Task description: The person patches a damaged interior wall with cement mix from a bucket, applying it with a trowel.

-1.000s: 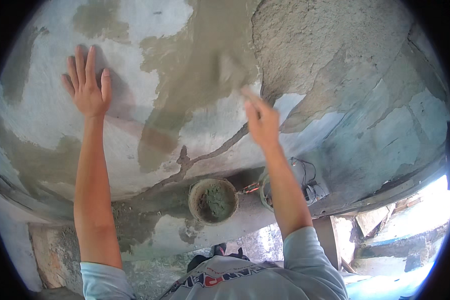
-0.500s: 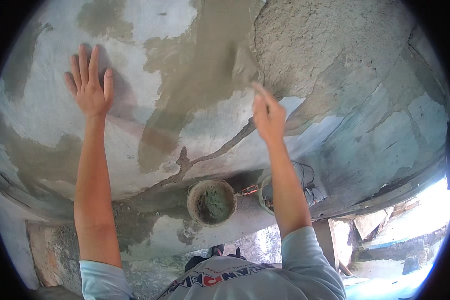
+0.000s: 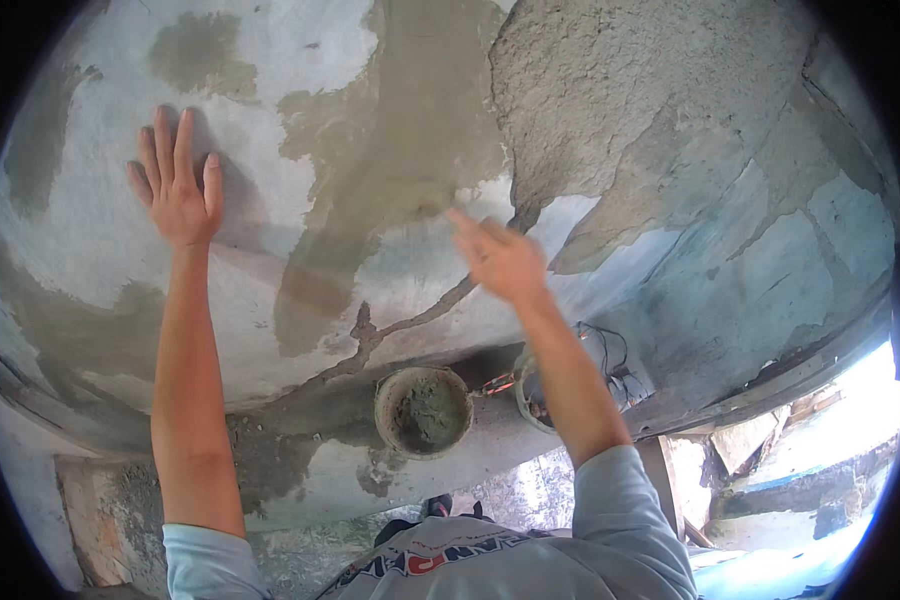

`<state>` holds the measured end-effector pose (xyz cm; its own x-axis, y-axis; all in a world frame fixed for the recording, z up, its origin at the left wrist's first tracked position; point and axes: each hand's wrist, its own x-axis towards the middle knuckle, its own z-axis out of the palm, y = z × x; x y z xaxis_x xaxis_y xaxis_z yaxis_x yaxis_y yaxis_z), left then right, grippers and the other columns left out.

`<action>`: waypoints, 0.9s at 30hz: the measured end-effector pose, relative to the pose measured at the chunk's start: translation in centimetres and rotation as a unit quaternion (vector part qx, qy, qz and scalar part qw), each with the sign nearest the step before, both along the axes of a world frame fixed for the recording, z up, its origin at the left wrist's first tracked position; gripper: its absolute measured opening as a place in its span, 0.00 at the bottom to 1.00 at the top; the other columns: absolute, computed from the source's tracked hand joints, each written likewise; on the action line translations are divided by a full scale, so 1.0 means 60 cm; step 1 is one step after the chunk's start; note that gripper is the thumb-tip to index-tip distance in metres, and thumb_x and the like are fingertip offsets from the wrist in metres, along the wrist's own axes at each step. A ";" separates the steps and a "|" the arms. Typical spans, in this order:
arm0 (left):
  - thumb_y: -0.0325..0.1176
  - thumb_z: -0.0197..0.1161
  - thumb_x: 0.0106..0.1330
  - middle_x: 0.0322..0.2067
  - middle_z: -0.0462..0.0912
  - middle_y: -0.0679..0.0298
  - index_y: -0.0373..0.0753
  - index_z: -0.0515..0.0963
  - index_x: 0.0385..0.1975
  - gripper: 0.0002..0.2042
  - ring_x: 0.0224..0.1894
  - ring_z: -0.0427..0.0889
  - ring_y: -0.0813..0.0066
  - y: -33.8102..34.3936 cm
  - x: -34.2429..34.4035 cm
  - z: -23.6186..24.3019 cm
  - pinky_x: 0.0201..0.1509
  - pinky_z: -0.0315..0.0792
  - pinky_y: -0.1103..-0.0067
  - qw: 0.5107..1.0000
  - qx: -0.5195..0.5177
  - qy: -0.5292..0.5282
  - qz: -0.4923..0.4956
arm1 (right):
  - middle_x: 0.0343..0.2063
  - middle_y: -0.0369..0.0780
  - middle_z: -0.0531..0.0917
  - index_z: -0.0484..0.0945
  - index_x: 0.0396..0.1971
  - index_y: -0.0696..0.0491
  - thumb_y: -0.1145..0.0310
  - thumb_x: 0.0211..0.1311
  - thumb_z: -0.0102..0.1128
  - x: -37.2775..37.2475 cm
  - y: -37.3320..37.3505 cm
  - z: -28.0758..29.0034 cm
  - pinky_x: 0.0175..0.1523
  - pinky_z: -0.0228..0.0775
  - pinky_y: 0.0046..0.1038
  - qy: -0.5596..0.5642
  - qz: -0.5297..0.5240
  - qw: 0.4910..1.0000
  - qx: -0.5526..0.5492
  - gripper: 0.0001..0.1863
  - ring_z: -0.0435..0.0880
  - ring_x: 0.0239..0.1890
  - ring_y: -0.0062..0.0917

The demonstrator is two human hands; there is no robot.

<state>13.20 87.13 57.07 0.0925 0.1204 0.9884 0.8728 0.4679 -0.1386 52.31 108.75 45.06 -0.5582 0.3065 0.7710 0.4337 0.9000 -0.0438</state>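
My left hand [image 3: 177, 195] lies flat against the whitish wall [image 3: 305, 50], fingers stretched out and nothing in it. Closed around a trowel, my right hand [image 3: 502, 262] is at the lower edge of a damp grey-brown mortar patch [image 3: 410, 130], its index finger pointing forward. Motion blur and the mortar's similar colour make the trowel blade hard to make out. Right of the patch, the wall's rough bare render [image 3: 600, 100] begins at a broken plaster edge. Below my right hand, a dark crack [image 3: 410, 322] runs slantwise across the wall.
A round bucket [image 3: 381, 418] with grey mortar inside stands on the ledge [image 3: 320, 470] beneath the wall. Right of it is a second container [image 3: 532, 398], partly covered by my right forearm. Dark cable [image 3: 625, 345] lies beyond that arm. Broken slabs [image 3: 740, 440] show at lower right.
My right hand has swept left and down across the mortar patch with the trowel, whose blade showed more plainly before. My left hand keeps its place on the wall; the view has shifted slightly.
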 end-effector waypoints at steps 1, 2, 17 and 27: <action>0.52 0.49 0.80 0.83 0.59 0.65 0.59 0.64 0.81 0.30 0.84 0.54 0.50 -0.001 -0.003 0.000 0.84 0.38 0.47 1.000 0.000 0.002 0.003 | 0.31 0.38 0.87 0.84 0.63 0.31 0.55 0.73 0.66 0.009 0.021 0.022 0.33 0.82 0.41 0.051 0.008 0.999 -0.004 0.20 0.89 0.29 0.41; 0.52 0.48 0.80 0.83 0.60 0.65 0.59 0.64 0.81 0.30 0.84 0.54 0.50 -0.001 -0.004 -0.001 0.84 0.38 0.46 1.000 -0.002 0.000 0.004 | 0.32 0.38 0.89 0.86 0.61 0.31 0.55 0.72 0.67 0.019 0.041 0.047 0.33 0.82 0.40 0.102 0.018 0.995 -0.007 0.19 0.89 0.30 0.40; 0.52 0.49 0.80 0.83 0.59 0.65 0.58 0.64 0.81 0.30 0.84 0.55 0.50 0.009 0.013 0.003 0.84 0.39 0.46 1.000 0.000 0.002 -0.011 | 0.47 0.45 0.91 0.85 0.64 0.42 0.59 0.75 0.64 -0.060 -0.056 -0.087 0.43 0.84 0.38 0.141 0.144 0.963 -0.179 0.20 0.92 0.36 0.35; 0.54 0.51 0.78 0.82 0.61 0.65 0.59 0.67 0.79 0.30 0.83 0.56 0.49 0.000 -0.004 -0.003 0.83 0.40 0.45 1.000 0.000 -0.007 -0.010 | 0.20 0.40 0.78 0.84 0.64 0.49 0.63 0.77 0.62 -0.013 -0.005 0.023 0.30 0.67 0.28 0.308 0.140 0.870 -0.358 0.20 0.68 0.21 0.19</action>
